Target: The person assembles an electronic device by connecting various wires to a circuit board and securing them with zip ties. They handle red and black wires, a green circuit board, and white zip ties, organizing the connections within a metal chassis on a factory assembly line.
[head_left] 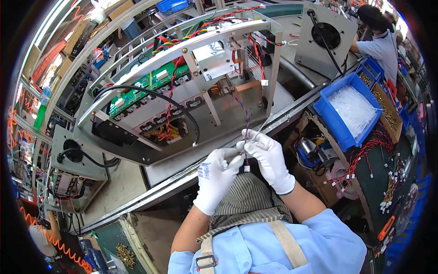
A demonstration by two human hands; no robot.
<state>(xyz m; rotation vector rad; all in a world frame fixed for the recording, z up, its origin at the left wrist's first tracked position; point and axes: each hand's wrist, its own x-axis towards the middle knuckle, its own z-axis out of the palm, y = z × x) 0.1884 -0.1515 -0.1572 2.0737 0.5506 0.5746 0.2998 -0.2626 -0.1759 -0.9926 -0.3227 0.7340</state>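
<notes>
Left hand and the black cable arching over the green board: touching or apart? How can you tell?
Apart. In the head view, a visible gap separates the left hand from the black cable.

2 white-gloved hands (267, 160) pinch a twisted red-blue cable (247, 117).

The left hand (218, 179) and right hand (269, 160) wear matt white fabric gloves. The twisted lead (247, 116) has smooth plastic insulation; its end connector (247, 168) is white plastic. The chassis base panel (212, 130) is smooth grey metal with a dull sheen. The circuit board (150, 82) is green and semi-gloss. The apron (246, 194) is striped woven cloth. The bin (343, 138) is smooth blue plastic. The brown box (398, 130), distorted near the rim, appears to be matt cardboard.
</notes>
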